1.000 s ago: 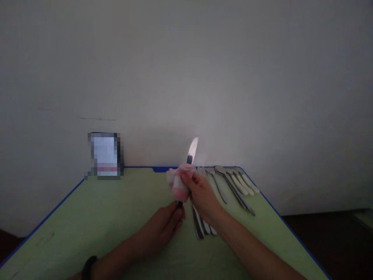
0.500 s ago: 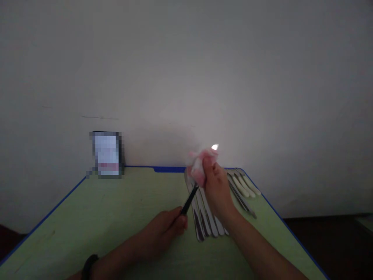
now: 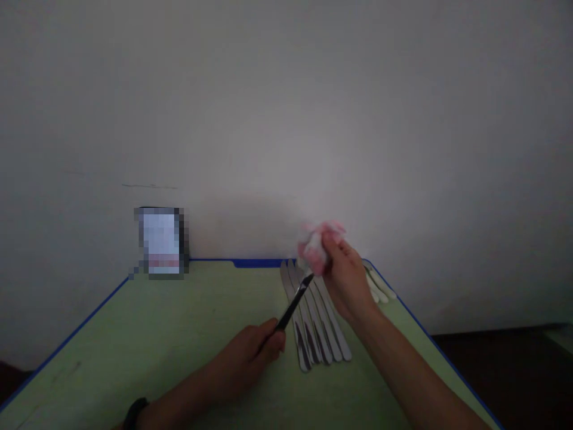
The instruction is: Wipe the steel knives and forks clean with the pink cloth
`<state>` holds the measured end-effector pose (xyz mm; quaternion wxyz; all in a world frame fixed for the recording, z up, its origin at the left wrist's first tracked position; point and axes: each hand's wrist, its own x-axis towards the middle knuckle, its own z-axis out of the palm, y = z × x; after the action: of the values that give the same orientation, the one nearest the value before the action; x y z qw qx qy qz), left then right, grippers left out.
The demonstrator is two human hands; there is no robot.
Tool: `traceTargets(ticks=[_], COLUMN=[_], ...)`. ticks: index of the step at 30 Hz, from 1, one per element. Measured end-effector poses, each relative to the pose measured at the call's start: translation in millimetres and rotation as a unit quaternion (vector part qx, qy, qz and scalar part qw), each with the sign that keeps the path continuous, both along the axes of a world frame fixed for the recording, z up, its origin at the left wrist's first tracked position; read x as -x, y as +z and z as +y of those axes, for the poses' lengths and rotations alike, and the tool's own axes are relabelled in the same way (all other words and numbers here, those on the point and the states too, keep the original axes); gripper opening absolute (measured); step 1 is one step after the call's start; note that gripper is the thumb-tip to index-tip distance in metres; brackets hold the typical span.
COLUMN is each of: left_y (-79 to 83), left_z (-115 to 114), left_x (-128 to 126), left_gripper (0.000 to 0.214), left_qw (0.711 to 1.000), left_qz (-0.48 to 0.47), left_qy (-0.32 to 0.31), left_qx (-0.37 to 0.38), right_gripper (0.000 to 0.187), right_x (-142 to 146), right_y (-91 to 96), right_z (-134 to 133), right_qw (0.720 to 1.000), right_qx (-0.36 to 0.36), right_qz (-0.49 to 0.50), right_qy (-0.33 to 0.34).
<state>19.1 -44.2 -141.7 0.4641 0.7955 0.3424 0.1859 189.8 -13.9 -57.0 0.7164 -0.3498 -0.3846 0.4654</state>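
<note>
My left hand (image 3: 255, 352) is closed round the dark handle of a table knife (image 3: 292, 309), which slants up and to the right above the table. In my right hand (image 3: 349, 278) is a crumpled pink-and-white cloth (image 3: 317, 248), pinched between thumb and fingers. The cloth covers the far part of the knife's blade, so the tip is hidden. Beneath the held knife, several silver table knives (image 3: 331, 334) lie side by side, their handles towards me. My right hand and the cloth hide parts of their blades.
A pale green table (image 3: 179, 322) with a blue edge stands against a grey wall (image 3: 286, 107). A phone-like device with a blurred screen (image 3: 161, 242) leans at the back left. White-handled cutlery (image 3: 382, 286) lies at the back right, partly behind my right hand.
My right hand with the cloth has shifted right and slightly back down the blade's end, and more metal shows near the handle. The bright blade tip seen above the cloth is now hidden.
</note>
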Motion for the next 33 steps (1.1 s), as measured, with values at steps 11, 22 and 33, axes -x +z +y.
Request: traceTargets(ticks=[11,22,33], left_y=[4.7,5.4,-3.0], left_z=[-2,-4,2], left_x=[0,0,0], left_gripper=[0.033,0.032,0.036], left_qw=[1.000,0.999,0.998], left_qz=[-0.006,-0.002,-0.039], left_qy=[-0.019,-0.042,0.022], left_qx=[0.008,0.006,0.048], right_gripper=[0.040,0.032,0.028], right_x=[-6,9,24], right_y=[36.4,6.2,-20.3], right_z=[-21,-14,-11], right_qw=[0.998,0.998,0.996], right_qx=[-0.035,-0.030,0.049], right_qz=[0.051,-0.044,-0.057], right_qy=[-0.001,-0.020,0.053])
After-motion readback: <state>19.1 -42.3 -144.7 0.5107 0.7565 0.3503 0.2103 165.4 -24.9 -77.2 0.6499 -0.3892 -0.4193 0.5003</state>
